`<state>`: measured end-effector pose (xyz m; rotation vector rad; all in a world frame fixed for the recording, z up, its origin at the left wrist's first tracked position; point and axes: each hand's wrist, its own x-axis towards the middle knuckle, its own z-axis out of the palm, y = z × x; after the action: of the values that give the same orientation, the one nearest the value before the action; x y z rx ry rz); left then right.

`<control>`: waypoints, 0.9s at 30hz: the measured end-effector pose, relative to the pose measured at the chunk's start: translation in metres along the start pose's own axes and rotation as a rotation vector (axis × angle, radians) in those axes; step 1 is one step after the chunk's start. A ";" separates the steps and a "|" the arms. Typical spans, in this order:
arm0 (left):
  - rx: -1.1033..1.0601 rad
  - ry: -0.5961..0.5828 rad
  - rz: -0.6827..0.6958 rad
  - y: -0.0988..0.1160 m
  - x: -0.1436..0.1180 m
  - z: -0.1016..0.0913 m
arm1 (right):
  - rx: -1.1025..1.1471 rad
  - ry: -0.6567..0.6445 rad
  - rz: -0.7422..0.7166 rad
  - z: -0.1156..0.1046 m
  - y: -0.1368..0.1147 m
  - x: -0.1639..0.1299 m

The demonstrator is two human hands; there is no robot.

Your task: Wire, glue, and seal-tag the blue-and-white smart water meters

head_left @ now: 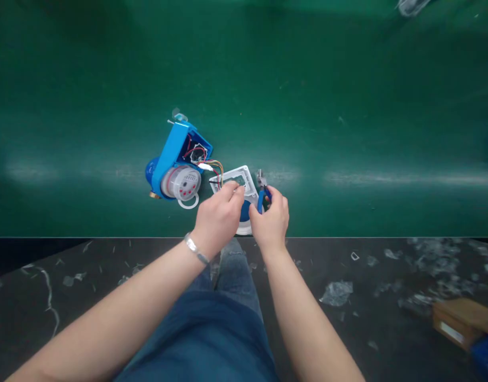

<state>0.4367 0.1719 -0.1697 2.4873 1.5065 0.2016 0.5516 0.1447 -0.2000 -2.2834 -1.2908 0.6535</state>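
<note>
The white cover (249, 184) lies under the left hand (219, 215), long axis running toward the body; those fingertips bend together, but whether they pinch anything I cannot tell. The right hand (271, 220), at the cover's right edge, grips pliers (260, 201). The meter (185, 183) sits leftward, nearer the left hand, its open blue box (172, 147) holding wires (216, 163) that reach toward the cover

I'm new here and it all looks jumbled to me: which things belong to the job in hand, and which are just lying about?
Part of the job, it seems:
blue meter
coloured wires
white frame
pliers, held in the right fingers

Apparently just lying about:
plastic scrap on the floor
cardboard box, lower right
</note>
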 end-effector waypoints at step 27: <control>-0.496 -0.435 -0.138 -0.044 0.048 0.010 | -0.275 -0.129 -0.211 0.017 -0.002 0.024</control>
<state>0.4234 0.2334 -0.1912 1.8793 1.2523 0.0032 0.5513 0.1683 -0.2168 -2.2999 -1.7501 0.5872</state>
